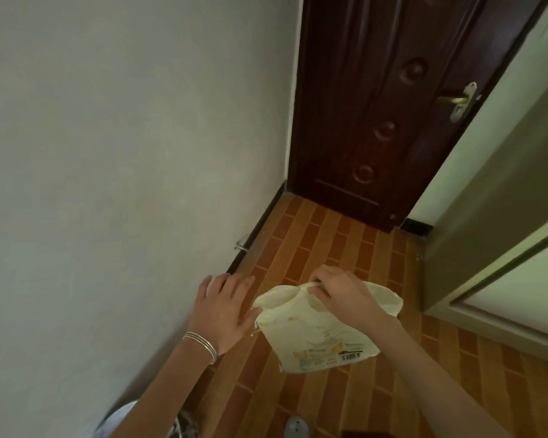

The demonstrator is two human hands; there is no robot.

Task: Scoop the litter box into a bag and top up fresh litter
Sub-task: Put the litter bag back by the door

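Observation:
A pale yellow litter bag (320, 339) with a barcode near its bottom hangs above the brown tiled floor. My right hand (339, 292) grips its top handle, fingers curled through the cut-out. My left hand (225, 308) is spread with straight fingers just left of the bag, its thumb side touching the bag's left edge. A set of silver bangles sits on that wrist. No litter box or scoop is in view.
A white wall (108, 153) runs along the left with a dark skirting board. A dark wooden door (393, 105) with a brass handle (456, 99) stands shut ahead. A green-framed door panel (503, 248) stands at the right. A grey object (296, 428) lies at the bottom edge.

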